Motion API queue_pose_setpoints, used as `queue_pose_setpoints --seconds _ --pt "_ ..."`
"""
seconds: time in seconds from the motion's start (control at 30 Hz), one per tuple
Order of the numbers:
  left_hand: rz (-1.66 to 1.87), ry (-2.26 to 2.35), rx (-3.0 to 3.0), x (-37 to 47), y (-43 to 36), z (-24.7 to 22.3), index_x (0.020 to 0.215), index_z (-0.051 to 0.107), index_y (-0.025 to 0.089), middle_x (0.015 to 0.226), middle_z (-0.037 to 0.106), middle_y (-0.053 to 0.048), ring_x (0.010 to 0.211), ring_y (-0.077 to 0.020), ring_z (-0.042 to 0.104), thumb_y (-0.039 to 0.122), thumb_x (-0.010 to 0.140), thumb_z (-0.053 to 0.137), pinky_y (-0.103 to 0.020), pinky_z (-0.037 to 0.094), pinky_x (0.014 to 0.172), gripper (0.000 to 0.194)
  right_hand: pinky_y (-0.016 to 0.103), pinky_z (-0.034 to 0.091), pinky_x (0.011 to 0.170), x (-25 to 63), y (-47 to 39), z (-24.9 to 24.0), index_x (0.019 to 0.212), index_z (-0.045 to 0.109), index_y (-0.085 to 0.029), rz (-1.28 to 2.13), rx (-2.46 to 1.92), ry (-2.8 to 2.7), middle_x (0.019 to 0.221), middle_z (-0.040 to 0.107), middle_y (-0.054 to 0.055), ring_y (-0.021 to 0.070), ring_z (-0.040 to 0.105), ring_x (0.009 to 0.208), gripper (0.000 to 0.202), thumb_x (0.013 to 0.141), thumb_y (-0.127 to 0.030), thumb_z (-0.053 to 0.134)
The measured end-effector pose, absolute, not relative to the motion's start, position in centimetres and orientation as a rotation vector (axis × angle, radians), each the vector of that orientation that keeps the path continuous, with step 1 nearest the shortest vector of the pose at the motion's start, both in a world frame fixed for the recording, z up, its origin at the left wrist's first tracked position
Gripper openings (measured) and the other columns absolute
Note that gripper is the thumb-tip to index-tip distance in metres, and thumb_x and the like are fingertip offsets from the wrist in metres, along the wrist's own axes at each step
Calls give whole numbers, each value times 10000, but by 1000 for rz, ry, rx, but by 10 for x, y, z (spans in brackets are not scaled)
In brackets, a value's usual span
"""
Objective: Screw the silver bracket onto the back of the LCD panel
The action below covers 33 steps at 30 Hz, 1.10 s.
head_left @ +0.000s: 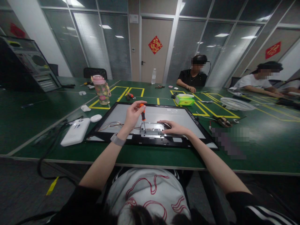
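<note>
Between the fingers and thumb of my left hand [134, 115] stands a screwdriver [143, 113] with an orange and black handle, its shaft pointing down. The tip meets a silver metal bracket [152, 128] with what look like small circuit parts on it. My right hand [173, 127] rests at the bracket's right side, fingers stretched out and thumb apart from them, touching its edge. Under both hands a flat display panel [189, 120] lies with its grey back up inside a black frame. Thin wires [110, 125] run from the bracket's left across the panel.
Left of the panel lie a white power bank [75, 132] and a white case [96, 118]; a pink-lidded bottle [102, 90] stands behind. Beyond are a green tissue pack [184, 100], a white fan grille [236, 103] and a computer tower [28, 64]. Other people sit across the table.
</note>
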State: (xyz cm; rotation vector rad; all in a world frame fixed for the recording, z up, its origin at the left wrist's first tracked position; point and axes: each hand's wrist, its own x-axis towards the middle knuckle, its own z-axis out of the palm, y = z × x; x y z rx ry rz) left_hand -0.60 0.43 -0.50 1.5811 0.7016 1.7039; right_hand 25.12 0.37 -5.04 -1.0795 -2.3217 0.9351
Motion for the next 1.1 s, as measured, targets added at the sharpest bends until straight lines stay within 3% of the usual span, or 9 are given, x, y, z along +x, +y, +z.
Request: queue_pose_setpoints --seconds 0.2,0.4,0.57,0.77,0.97,1.1 --pt "1624 593 1475 -6 3 -4 1036 692 189 919 711 -68 806 -159 643 358 844 557 -300 493 775 289 480 336 1112 250 -1 -48 1359 499 -235 954 -1107 -2298 1405 519 79 298 473 1288 654 779 -472 688" --pt "1712 748 1591 -6 1 -3 941 717 198 877 692 -31 741 -124 603 320 743 707 -241 476 698 233 475 333 1115 249 -4 -45 1360 500 -240 968 -1109 -2297 1411 512 74 298 463 1295 651 782 -476 682" --pt "1593 590 1486 -7 4 -4 1066 701 180 904 710 -66 832 -160 645 379 854 554 -285 498 770 326 473 335 1111 249 -4 -44 1368 490 -238 959 -1130 -2308 1422 499 82 294 463 1295 647 789 -457 681" --pt "1694 732 1604 -6 2 -3 963 722 190 883 694 -38 766 -131 608 325 745 717 -241 480 720 256 469 326 1119 249 -2 -47 1371 485 -228 956 -1115 -2312 1423 499 85 294 458 1302 650 792 -449 681" --pt "1545 564 1520 -6 4 -4 1113 675 193 889 690 -54 781 -148 629 375 869 525 -287 505 752 339 460 322 1126 249 -2 -47 1369 489 -236 965 -1110 -2298 1420 505 74 290 460 1302 659 783 -466 686" --pt "1641 705 1640 -7 3 -5 1031 699 195 848 672 -30 785 -137 605 344 771 680 -250 490 722 300 453 323 1125 249 -1 -49 1364 496 -243 956 -1110 -2291 1417 509 69 290 465 1298 658 778 -469 691"
